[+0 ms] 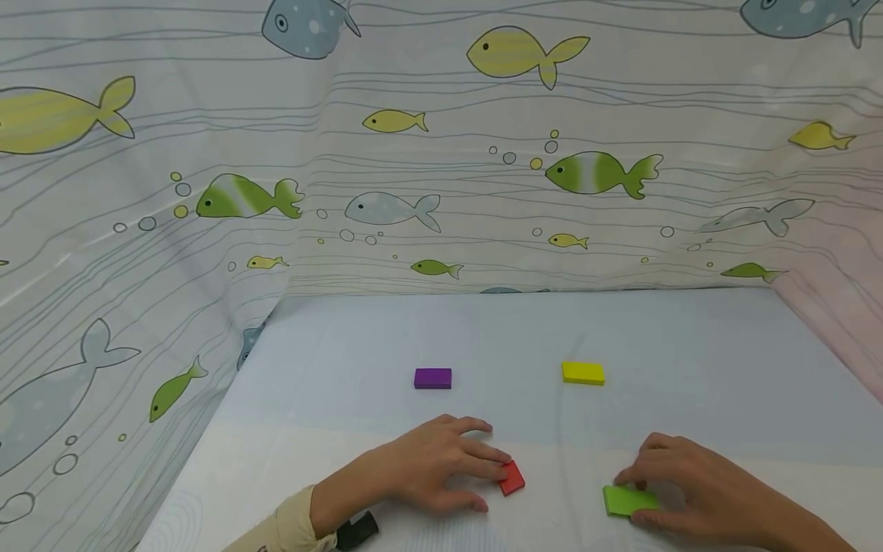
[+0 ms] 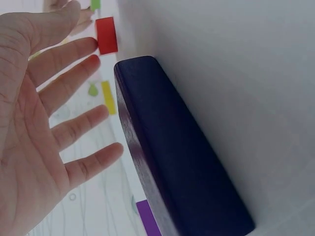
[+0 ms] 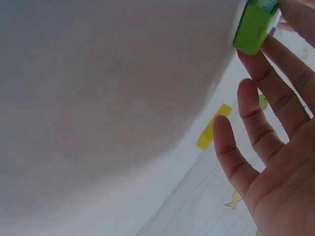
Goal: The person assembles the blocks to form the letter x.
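Note:
In the head view my left hand point(image 1: 441, 464) reaches in with its fingers spread, the index fingertip on a small red block point(image 1: 513, 481). The left wrist view shows the same red block point(image 2: 107, 36) at the fingertips, with the thumb held apart from it. To the right, my right hand point(image 1: 704, 487) pinches a light green block point(image 1: 626, 501) between thumb and fingers, close over the table. Seen from the right wrist, the green block point(image 3: 253, 32) lies between thumb and fingertips, while the other fingers stretch out loosely.
Farther back on the white table point(image 1: 331, 337) lie a purple block point(image 1: 433, 379) and a yellow block point(image 1: 583, 373). Behind them hangs a fish-patterned cloth point(image 1: 483, 169). A dark piece point(image 1: 357, 530) shows beside my left wrist; a dark, long shape point(image 2: 172, 147) fills the left wrist view's middle.

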Demonstrator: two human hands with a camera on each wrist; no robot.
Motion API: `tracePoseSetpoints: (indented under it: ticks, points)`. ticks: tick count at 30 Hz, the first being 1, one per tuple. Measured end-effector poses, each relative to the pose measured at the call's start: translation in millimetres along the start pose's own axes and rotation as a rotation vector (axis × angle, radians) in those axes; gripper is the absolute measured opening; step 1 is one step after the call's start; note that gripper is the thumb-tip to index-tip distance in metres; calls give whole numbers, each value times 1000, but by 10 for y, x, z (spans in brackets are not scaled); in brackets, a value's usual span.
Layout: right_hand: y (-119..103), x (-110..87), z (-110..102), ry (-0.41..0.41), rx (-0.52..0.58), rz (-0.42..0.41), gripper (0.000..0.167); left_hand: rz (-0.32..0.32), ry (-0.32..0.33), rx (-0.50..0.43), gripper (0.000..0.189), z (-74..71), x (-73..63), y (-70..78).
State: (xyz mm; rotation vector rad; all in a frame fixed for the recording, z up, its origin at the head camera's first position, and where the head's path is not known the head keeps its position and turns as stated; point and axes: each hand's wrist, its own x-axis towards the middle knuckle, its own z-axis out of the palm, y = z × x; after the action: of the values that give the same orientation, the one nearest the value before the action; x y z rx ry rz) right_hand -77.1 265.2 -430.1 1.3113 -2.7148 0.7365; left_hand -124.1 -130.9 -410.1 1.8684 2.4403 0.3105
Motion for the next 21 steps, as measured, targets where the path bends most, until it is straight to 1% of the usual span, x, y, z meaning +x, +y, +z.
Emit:
tracePoseSetpoints:
  ticks: [6, 14, 21]
  points:
    - [5, -2, -2, -15, -3, -1, 29, -3, -21, -8, 44, -16, 7, 12]
    - [-9, -8, 20, 28, -31, -28, 32, -6, -33, 6, 43, -34, 16, 23]
    - [-24, -9, 34, 34, -18, -26, 31, -16, -46, 8, 44, -32, 9, 25]
